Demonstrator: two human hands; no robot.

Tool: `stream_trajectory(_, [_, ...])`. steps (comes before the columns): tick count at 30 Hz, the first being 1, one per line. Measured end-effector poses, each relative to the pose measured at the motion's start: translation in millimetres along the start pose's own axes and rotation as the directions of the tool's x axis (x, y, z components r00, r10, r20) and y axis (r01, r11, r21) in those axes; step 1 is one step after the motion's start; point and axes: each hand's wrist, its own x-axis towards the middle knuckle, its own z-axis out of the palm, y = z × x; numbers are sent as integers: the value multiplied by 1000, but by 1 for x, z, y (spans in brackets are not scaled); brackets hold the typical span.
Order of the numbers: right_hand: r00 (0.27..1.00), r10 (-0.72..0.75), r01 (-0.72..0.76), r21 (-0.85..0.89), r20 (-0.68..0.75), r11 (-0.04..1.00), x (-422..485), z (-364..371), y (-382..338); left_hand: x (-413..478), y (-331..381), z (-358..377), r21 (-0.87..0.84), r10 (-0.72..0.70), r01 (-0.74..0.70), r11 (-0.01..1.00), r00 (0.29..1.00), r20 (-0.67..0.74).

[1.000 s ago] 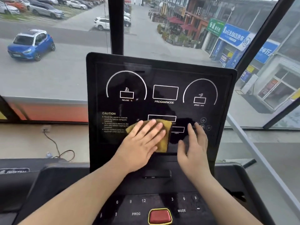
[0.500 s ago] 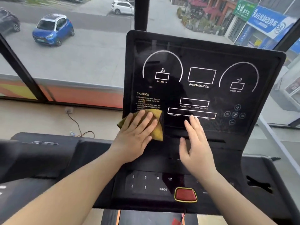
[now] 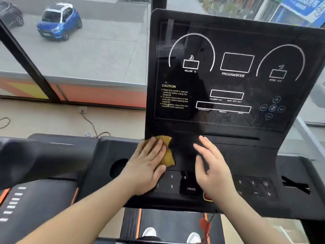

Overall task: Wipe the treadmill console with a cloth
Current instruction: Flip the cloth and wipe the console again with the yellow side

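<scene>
Left hand (image 3: 149,166) lies flat, palm down, fingers straight, on the mustard cloth (image 3: 168,158) — pressing it, not clutching it. The cloth is bunched under the fingers, and its edges show past the fingertips and on the thumb side. It sits on the black ledge of the treadmill console (image 3: 237,147), just below the lower left corner of the display panel (image 3: 202,81). Right hand (image 3: 211,164) is just right of the cloth and apart from it, fingers spread and relaxed, holding nothing; contact with the ledge cannot be told. Nearer than both hands is the keypad, with the PROG key (image 3: 191,188) between the wrists and a red button (image 3: 206,197) mostly hidden under the right wrist. Left of the left hand — a round cup hole (image 3: 118,167). Far beyond, through the window, a blue car (image 3: 59,21)
</scene>
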Motion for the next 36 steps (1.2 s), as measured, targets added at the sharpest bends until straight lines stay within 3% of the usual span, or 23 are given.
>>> stream_trajectory(5, [992,20,-20,0,125,1000,-16,17,-14,-14,31,14,-115,-63,75,991,992,109])
stream_trajectory(8, [970,74,-77,3,230,997,-28,34,-22,-5,38,8,-211,152,-127,969,983,106])
stream_trajectory(10, [953,130,-122,-45,272,991,-33,42,-30,-6,30,-1,-377,238,-222,899,971,-3])
stream_trajectory(11, [938,155,-133,-90,310,987,-36,44,-36,-9,21,-7,-423,166,-202,883,979,-121])
stream_trajectory(13, [866,189,-125,-166,464,978,-39,52,-48,-20,-2,-16,-425,-124,-35,904,932,-340])
stream_trajectory(15, [766,159,19,-269,622,963,-41,63,-57,-34,-23,-20,-387,-307,160,908,884,-353])
stream_trajectory(16, [737,132,102,-302,663,948,-41,68,-58,-38,-30,-18,-349,-323,214,912,900,-294])
stream_trajectory(19, [749,99,175,-340,655,924,-22,73,-43,-38,-33,-2,-198,-231,212,957,970,-77])
stream_trajectory(24, [824,173,132,-480,539,867,4,80,-26,-40,-38,16,-167,-197,187,968,979,-48])
stream_trajectory(27, [787,226,49,-424,574,904,-11,88,-48,-41,-39,21,-154,-209,198,968,976,-63])
stream_trajectory(33, [626,120,178,-290,771,940,-34,57,-59,-38,-41,19,-168,-198,184,968,977,-74])
stream_trajectory(36, [701,131,174,-347,701,922,-2,62,-41,-39,-45,9,-192,-160,143,971,984,-80])
